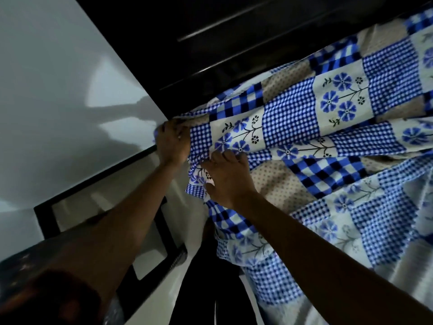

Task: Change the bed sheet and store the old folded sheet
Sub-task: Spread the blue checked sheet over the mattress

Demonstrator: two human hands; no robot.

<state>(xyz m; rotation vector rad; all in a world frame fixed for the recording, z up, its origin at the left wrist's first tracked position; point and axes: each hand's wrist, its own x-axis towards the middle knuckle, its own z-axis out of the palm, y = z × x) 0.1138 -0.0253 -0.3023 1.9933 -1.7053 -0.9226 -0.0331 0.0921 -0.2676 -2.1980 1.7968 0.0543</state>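
Note:
A blue, white and beige patchwork bed sheet [304,127] with checks and flower squares covers the bed on the right half of the view. My left hand [172,143] grips the sheet's corner at the bed's far corner, against the dark headboard [210,48]. My right hand [228,177] lies just beside it, fingers curled into a bunched fold of the sheet at the bed's edge. Below my right forearm the sheet hangs down the side of the bed.
A pale grey wall [58,78] fills the upper left. A dark-framed white panel [103,207] stands along the bed's left side. A narrow dark gap [206,289] runs between that panel and the bed.

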